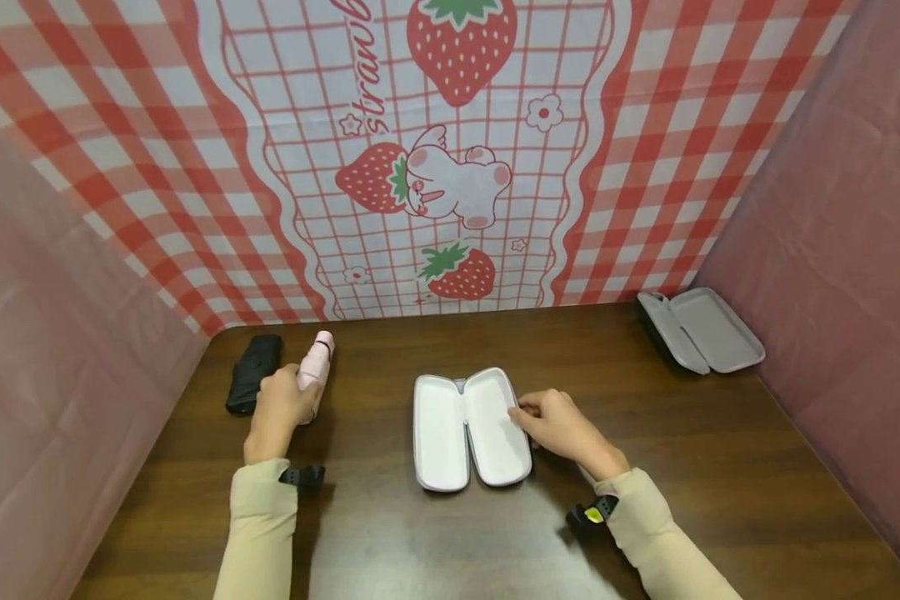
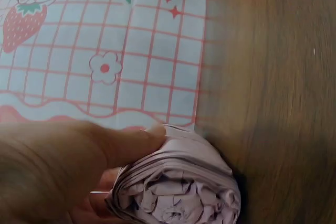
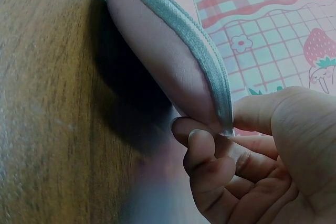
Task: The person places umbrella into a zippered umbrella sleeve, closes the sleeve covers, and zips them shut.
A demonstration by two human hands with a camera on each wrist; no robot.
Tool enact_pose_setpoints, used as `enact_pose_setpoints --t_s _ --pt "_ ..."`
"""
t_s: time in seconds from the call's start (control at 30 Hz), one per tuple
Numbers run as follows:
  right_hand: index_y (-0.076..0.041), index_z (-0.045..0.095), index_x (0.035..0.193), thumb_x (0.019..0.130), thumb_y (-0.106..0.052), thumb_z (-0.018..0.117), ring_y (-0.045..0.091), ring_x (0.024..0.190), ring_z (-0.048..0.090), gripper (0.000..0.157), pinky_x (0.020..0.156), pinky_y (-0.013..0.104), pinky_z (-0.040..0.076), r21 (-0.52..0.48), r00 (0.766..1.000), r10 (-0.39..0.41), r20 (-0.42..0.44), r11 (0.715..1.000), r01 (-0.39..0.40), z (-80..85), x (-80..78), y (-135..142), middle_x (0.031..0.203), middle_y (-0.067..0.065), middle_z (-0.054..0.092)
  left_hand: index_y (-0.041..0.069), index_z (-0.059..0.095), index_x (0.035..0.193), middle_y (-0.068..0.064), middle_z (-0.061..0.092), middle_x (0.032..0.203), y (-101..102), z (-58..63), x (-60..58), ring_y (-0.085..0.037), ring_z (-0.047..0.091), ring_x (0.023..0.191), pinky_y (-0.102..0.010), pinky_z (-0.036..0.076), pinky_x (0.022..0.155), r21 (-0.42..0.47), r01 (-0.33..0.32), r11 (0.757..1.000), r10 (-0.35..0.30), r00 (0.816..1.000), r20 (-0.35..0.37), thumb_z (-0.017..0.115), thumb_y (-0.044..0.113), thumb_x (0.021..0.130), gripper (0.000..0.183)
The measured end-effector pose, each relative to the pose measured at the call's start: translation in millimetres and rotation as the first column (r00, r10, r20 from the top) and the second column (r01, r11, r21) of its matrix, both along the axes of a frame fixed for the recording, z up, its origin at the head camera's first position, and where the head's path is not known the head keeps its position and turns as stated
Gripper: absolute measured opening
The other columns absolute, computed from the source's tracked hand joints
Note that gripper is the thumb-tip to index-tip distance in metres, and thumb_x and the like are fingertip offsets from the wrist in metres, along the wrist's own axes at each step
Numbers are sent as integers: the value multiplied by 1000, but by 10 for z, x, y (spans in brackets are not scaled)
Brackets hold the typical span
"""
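My left hand (image 1: 279,406) grips a folded pink umbrella (image 1: 316,367) at the left of the table. Its rolled fabric end shows close up in the left wrist view, with the thumb along one side. An unfolded zip case (image 1: 441,433) with a white lining lies in the middle of the table. My right hand (image 1: 562,427) pinches the right edge of this case between thumb and fingers. From the right wrist view, the case's pinkish outside and grey zip (image 3: 210,61) are visible, tilted a little off the table. Part of the umbrella is hidden by my left hand.
Left of the pink umbrella lies a black folded umbrella (image 1: 255,372). A second open case (image 1: 716,332), grey inside, sits at the back right corner. A strawberry-patterned cloth (image 1: 450,167) hangs behind the brown table (image 1: 390,542), and pink cloth (image 1: 840,250) borders both sides.
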State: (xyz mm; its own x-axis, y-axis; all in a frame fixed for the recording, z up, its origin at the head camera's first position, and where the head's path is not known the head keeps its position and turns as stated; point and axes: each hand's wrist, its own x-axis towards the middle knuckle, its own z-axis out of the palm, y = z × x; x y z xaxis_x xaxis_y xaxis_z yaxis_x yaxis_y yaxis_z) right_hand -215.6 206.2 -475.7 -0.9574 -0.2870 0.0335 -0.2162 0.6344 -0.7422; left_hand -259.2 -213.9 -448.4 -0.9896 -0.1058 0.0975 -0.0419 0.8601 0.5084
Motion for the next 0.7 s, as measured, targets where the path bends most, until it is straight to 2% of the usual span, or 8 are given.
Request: enact_pose_setpoints --t_s 0.1,0.2,0.33,0.43,0.53,0.7 --pt "1 75 103 101 -17 65 10 51 59 21 50 27 52 0 1000 -2 -6 1000 2 7 -1 -1 75 4 73 -13 64 121 -34 69 107 -20 6 7 -48 67 92 -60 54 81 34 -8 999 8 1000 2 80 25 89 53" --pt "1 75 104 101 -17 65 10 51 59 20 51 26 52 3 1000 -3 -9 1000 4 7 0 0 76 4 73 -13 67 115 -32 71 101 -24 7 7 -44 67 85 -58 54 77 41 -11 999 11 1000 -5 85 27 83 53" --pt "2 75 104 101 -16 65 11 51 60 21 51 27 53 2 1000 -1 -5 1000 1 5 -5 -5 76 5 73 -8 70 105 -27 71 92 -28 5 13 -39 66 77 -54 54 68 3 -33 999 33 999 10 81 25 82 41" --pt "1 75 104 101 -16 65 12 51 60 20 51 27 53 0 1000 -1 -4 1000 1 5 -8 -7 76 5 73 -5 71 98 -25 71 88 -23 11 12 -40 66 76 -54 54 66 -35 -47 998 47 999 10 76 22 80 33" --pt "2 75 104 101 -15 65 13 52 62 20 51 27 53 -6 1000 -6 0 1000 6 5 -9 -7 77 6 74 -4 71 92 -24 71 85 -2 8 4 -42 66 75 -57 53 67 -64 -37 997 36 999 -19 76 22 78 30" --pt "3 74 105 101 -15 65 14 53 63 21 51 27 54 -6 1000 -6 5 1000 6 0 -12 -5 79 8 75 -4 72 90 -23 72 83 61 -3 -11 -44 67 74 -59 54 69 -65 3 998 -6 999 -52 78 25 77 32"
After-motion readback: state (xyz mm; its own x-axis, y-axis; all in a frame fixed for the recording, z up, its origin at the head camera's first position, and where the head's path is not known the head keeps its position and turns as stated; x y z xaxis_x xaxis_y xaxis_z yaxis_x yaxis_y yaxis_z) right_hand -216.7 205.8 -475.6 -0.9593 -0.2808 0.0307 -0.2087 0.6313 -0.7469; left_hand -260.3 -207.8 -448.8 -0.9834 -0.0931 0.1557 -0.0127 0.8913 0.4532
